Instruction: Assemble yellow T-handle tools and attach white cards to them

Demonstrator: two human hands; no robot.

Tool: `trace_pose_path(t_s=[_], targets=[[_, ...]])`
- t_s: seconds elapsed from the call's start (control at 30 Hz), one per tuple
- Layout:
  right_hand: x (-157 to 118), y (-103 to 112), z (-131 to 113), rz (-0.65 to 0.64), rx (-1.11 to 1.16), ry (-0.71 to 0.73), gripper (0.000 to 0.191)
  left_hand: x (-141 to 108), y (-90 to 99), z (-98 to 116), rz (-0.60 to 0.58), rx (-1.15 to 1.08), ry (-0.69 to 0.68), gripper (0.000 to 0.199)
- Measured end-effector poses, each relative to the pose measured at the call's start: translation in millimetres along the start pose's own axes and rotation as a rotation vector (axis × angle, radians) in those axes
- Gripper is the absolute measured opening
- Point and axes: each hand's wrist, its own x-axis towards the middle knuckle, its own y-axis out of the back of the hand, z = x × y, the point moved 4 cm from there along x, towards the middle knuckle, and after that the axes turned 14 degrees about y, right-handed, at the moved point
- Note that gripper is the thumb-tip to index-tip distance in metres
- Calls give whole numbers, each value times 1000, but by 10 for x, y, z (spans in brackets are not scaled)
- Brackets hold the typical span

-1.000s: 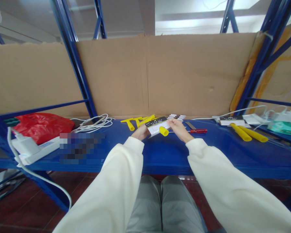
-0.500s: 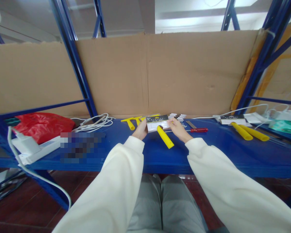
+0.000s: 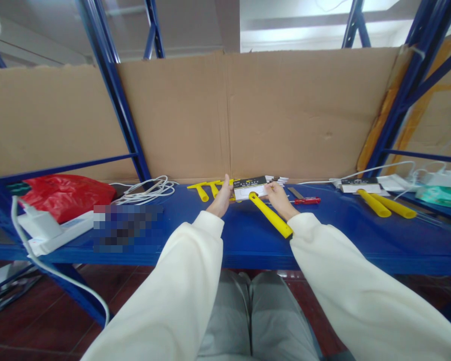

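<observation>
Nearer right cuff (image 3: 299,226) now: yellow handle (image 3: 272,216)

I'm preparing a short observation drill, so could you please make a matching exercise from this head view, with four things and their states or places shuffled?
Things:
1. Label card
2. Screwdriver
3. Plastic bag
4. Cable bundle

States or places:
A. Red and bulky, toward the left end of the blue shelf
B. White and looped, near the cardboard
C. Red-handled, lying right of the right hand
D. Held by the right hand

Pairs: 1-D, 2-C, 3-A, 4-B
</observation>
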Motion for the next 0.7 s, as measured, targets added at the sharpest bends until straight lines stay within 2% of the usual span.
trace_pose_path(t_s=[0.13,0.27,0.33,0.43,0.47,0.53,0.63,0.7], targets=[[-23,-4,-30,29,103,-109,27,-7,30,-43,6,117,-26,23],[-47,-43,-102,3,109,-138,27,84,66,-60,1,-21,-75,22],[-48,-31,-158,6,54,-110,29,147,104,-54,35,-61,-106,22],[-50,52,-295,36,-169,0,34,204,183,-47,157,-93,-130,22],[-58,67,-340,8,-240,27,36,205,203,-46,196,-103,-134,22],[-89,45,-408,-131,-295,43,38,184,217,-43,238,-120,-133,20],[-162,-64,-499,-364,-221,67,35,124,176,-37,206,-127,-104,16],[-194,-130,-577,-443,-186,132,32,87,145,-28,185,-121,-88,15]])
